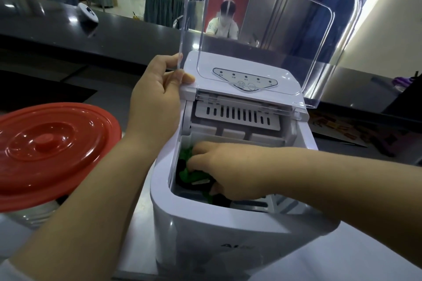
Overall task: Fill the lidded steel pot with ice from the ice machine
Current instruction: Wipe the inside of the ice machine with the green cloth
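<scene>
A white ice machine (228, 230) stands in front of me with its clear plastic lid (262, 29) swung upright. My left hand (157, 93) pinches the lid's left edge and holds it up. My right hand (226, 171) reaches down into the machine's bin, its fingers curled around a green scoop (186, 173) lying among dark shapes there. No ice shows plainly in the bin. At the left sits the pot under a red lid (48, 148); only a sliver of its pale body (38, 212) shows.
The machine and pot rest on a grey counter (137, 212). A dark bar top (68, 29) runs across behind. A seated person (225, 23) is beyond the lid, and people and covered tables fill the far room. Dark items lie at the right (342, 132).
</scene>
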The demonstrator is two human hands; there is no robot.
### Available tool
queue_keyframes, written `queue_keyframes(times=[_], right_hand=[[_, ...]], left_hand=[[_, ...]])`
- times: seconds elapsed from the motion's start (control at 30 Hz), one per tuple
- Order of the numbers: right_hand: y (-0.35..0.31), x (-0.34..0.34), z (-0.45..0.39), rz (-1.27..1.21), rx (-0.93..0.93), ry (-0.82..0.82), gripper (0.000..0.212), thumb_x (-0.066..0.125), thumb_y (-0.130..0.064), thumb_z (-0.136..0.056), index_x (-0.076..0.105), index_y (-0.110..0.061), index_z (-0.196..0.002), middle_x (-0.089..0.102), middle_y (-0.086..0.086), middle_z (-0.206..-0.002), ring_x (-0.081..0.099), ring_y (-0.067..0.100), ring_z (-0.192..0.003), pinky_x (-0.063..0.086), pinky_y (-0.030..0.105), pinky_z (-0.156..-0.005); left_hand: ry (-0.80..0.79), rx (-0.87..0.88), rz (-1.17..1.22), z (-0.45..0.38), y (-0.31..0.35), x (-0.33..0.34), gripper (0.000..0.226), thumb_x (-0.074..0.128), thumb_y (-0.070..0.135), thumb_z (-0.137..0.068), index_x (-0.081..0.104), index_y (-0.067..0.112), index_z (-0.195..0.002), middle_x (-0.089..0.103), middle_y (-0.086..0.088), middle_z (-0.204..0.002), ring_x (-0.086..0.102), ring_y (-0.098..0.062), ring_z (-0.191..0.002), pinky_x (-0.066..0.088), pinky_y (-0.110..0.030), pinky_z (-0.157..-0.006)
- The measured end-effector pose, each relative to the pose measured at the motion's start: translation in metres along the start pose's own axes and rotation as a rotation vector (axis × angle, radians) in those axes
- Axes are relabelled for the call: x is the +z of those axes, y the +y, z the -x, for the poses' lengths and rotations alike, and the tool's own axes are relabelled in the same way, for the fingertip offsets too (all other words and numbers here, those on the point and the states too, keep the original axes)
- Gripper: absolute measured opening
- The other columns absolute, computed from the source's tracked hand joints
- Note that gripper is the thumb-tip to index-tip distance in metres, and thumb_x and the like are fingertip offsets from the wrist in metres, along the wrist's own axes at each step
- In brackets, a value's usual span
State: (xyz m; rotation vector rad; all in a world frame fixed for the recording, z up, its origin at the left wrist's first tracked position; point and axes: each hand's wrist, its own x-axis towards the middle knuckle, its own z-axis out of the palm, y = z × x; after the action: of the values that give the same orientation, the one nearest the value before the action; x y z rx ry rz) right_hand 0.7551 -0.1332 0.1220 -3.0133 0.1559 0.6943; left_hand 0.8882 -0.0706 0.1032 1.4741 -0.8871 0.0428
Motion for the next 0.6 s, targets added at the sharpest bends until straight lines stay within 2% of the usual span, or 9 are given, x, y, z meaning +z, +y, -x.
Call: queue_keyframes(times=[0.07,0.13,0.2,0.27,0.37,0.47,0.6], right_hand=[[0.003,0.000,0.001,0.031,-0.017,-0.041,0.062,0.056,-0.004,-0.088,0.037,-0.024,-0.143,0.034,-0.003,-0.134,0.052,0.024,-0.104,0.051,0.041,-0.084],[0.003,-0.002,0.003,0.070,-0.025,-0.090,0.068,0.054,-0.001,-0.087,0.033,-0.028,-0.146,0.029,-0.005,-0.140,0.051,0.023,-0.103,0.050,0.035,-0.079],[0.001,-0.005,0.006,0.142,-0.040,-0.135,0.067,0.055,-0.003,-0.086,0.035,-0.030,-0.144,0.026,-0.006,-0.142,0.048,0.019,-0.094,0.043,0.030,-0.068],[0.002,-0.007,0.010,0.196,-0.038,-0.186,0.063,0.054,-0.003,-0.086,0.041,-0.030,-0.141,0.027,-0.004,-0.137,0.051,0.020,-0.089,0.042,0.031,-0.062],[0.007,-0.010,0.019,0.122,-0.009,-0.248,0.053,0.051,-0.011,-0.089,0.045,-0.032,-0.137,0.026,-0.003,-0.134,0.053,0.023,-0.093,0.048,0.034,-0.071],[0.007,-0.008,0.021,0.019,0.003,-0.206,0.045,0.054,-0.021,-0.092,0.048,-0.036,-0.135,0.023,-0.006,-0.138,0.050,0.019,-0.096,0.046,0.031,-0.082],[0.004,0.005,0.007,0.113,-0.035,-0.057,0.047,0.062,-0.022,-0.089,0.045,-0.035,-0.131,0.033,0.002,-0.132,0.050,0.022,-0.082,0.052,0.038,-0.073]], left_hand=[[-0.001,-0.001,-0.003,-0.001,0.001,0.000,0.018,0.043,0.021,-0.099,0.052,0.030,-0.113,0.068,0.011,-0.091,0.057,0.002,-0.068,0.042,-0.012,-0.063],[0.002,-0.003,-0.003,-0.001,0.001,0.000,0.018,0.043,0.021,-0.099,0.052,0.028,-0.113,0.068,0.010,-0.091,0.058,0.000,-0.071,0.044,-0.012,-0.063],[0.000,0.000,-0.001,-0.001,0.001,0.000,0.019,0.042,0.021,-0.099,0.052,0.027,-0.114,0.068,0.010,-0.091,0.061,-0.004,-0.078,0.047,-0.015,-0.067],[-0.002,-0.002,0.001,0.000,0.001,0.000,0.019,0.042,0.021,-0.099,0.052,0.026,-0.115,0.068,0.010,-0.091,0.063,-0.006,-0.084,0.048,-0.017,-0.072],[-0.003,-0.008,0.011,0.000,0.001,0.001,0.018,0.042,0.020,-0.099,0.052,0.027,-0.113,0.068,0.010,-0.091,0.063,-0.006,-0.087,0.048,-0.018,-0.076],[-0.005,-0.010,0.022,0.000,0.001,0.001,0.017,0.043,0.020,-0.099,0.052,0.028,-0.112,0.068,0.010,-0.090,0.063,-0.003,-0.090,0.048,-0.017,-0.081],[-0.011,-0.010,0.009,0.001,0.002,0.001,0.018,0.042,0.021,-0.099,0.052,0.027,-0.113,0.067,0.011,-0.090,0.062,-0.001,-0.090,0.047,-0.012,-0.079]])
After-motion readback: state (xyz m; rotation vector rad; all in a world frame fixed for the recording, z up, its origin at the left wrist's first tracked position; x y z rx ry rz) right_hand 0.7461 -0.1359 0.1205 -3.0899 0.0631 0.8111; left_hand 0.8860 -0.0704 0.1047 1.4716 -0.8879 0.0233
